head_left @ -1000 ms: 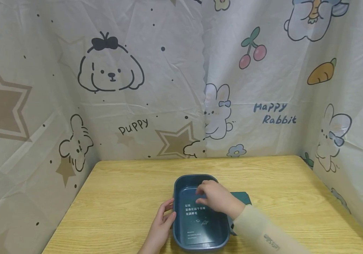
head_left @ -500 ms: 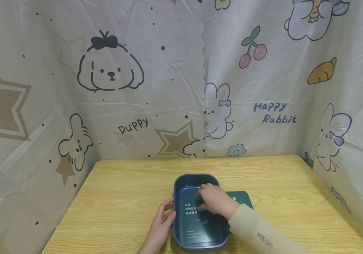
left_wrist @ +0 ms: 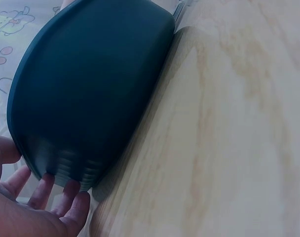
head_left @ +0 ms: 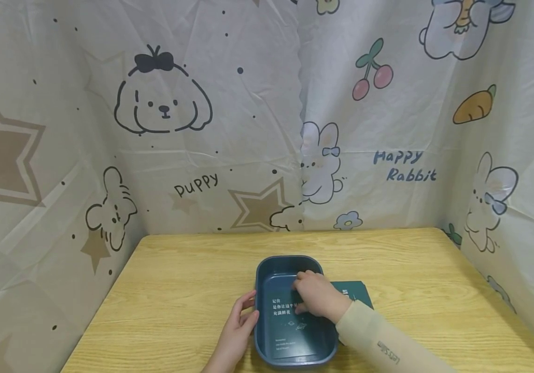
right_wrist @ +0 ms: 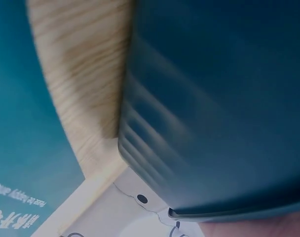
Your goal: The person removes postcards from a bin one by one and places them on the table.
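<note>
A dark blue rectangular box [head_left: 296, 264] with rounded corners lies open on the table. Inside it is a dark green card [head_left: 282, 331] with white writing and small planet drawings. My left hand [head_left: 235, 331] rests against the box's left side, thumb near the rim; in the left wrist view its fingertips [left_wrist: 71, 190] touch the ridged outer wall. My right hand [head_left: 315, 295] reaches over the right rim into the box, fingers bent and thumb low over the card. Its fingertips are partly hidden, so a grip on the card cannot be made out.
Beside the box, to its right, lies a second dark green printed piece [head_left: 355, 291], partly under the right forearm. The wood-grain table [head_left: 192, 280] ends at a patterned cloth [head_left: 248, 129] hung behind and at both sides.
My right hand has lowered toward the card and then shifted slightly right. The printed piece beside the box shows more from behind the hand. The left hand and the box have stayed put.
</note>
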`<action>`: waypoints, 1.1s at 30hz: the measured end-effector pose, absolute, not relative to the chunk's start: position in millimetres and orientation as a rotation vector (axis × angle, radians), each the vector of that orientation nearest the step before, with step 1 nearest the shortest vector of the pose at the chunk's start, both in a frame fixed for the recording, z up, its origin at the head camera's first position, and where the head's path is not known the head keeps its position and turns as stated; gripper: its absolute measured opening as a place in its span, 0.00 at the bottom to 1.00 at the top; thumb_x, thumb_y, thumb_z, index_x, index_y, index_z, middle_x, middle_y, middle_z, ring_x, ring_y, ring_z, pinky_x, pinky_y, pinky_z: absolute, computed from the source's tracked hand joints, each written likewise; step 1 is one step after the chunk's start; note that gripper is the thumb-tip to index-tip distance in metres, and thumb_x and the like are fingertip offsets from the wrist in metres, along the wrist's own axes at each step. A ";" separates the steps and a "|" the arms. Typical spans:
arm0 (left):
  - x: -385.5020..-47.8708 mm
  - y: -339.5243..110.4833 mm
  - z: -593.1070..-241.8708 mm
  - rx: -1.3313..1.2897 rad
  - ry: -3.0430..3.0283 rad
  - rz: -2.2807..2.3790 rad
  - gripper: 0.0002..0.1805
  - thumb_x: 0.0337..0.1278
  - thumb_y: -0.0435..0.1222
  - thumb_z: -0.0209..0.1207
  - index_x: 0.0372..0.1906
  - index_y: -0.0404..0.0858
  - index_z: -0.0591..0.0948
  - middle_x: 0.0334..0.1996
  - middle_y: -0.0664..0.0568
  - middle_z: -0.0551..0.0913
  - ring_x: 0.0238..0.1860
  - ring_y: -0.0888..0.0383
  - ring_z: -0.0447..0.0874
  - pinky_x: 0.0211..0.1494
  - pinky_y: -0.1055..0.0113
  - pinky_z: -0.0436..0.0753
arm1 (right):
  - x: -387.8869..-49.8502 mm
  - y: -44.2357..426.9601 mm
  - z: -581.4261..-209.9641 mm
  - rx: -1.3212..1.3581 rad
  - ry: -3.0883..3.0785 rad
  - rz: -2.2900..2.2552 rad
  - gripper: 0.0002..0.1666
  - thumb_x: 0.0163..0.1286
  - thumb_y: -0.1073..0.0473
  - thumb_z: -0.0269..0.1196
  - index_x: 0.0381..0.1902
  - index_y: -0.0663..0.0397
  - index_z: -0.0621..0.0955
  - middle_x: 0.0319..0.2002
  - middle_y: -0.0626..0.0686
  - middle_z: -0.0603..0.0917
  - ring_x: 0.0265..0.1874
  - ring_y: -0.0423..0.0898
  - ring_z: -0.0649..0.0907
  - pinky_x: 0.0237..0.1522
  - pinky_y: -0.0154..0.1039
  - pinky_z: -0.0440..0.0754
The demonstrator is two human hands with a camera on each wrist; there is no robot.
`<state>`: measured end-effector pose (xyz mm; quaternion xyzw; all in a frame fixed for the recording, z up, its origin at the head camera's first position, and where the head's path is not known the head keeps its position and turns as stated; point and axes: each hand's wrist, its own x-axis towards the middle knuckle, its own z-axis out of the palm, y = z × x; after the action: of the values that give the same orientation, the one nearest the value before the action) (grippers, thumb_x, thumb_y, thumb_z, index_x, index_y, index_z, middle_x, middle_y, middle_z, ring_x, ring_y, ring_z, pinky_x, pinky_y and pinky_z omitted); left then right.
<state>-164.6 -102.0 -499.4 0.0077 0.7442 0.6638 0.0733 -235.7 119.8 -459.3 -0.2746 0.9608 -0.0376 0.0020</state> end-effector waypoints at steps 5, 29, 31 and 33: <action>-164.1 -101.9 -499.3 0.020 2.230 1.996 0.27 0.80 0.38 0.50 0.78 0.40 0.63 0.69 0.34 0.67 0.66 0.38 0.77 0.65 0.48 0.82 | -233.4 119.1 -458.7 -0.862 3.024 -0.083 0.27 0.52 0.46 0.81 0.45 0.54 0.89 0.39 0.50 0.85 0.38 0.46 0.80 0.46 0.46 0.84; -163.7 -101.8 -499.9 0.039 2.236 2.012 0.27 0.79 0.37 0.51 0.77 0.39 0.64 0.69 0.34 0.68 0.66 0.38 0.77 0.63 0.50 0.84 | -235.0 119.4 -459.9 -0.826 3.024 -0.097 0.27 0.52 0.46 0.81 0.45 0.54 0.88 0.39 0.50 0.86 0.38 0.46 0.82 0.44 0.44 0.81; -163.3 -101.8 -499.8 0.040 2.240 2.013 0.27 0.79 0.37 0.51 0.77 0.39 0.64 0.69 0.34 0.68 0.66 0.38 0.77 0.63 0.49 0.83 | -235.1 119.5 -460.1 -0.829 3.029 -0.095 0.27 0.51 0.46 0.81 0.45 0.54 0.88 0.38 0.50 0.85 0.38 0.46 0.82 0.43 0.44 0.81; -163.1 -101.6 -499.6 0.037 2.247 2.008 0.27 0.79 0.37 0.51 0.77 0.39 0.64 0.68 0.34 0.68 0.66 0.38 0.77 0.64 0.49 0.83 | -235.3 119.5 -460.3 -0.832 3.033 -0.097 0.27 0.51 0.45 0.81 0.44 0.54 0.87 0.38 0.50 0.85 0.37 0.46 0.81 0.42 0.43 0.81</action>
<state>-163.1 -101.6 -499.6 0.0123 0.7440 0.6651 0.0638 -235.3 119.5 -460.3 -0.2644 0.9639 -0.0307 -0.0025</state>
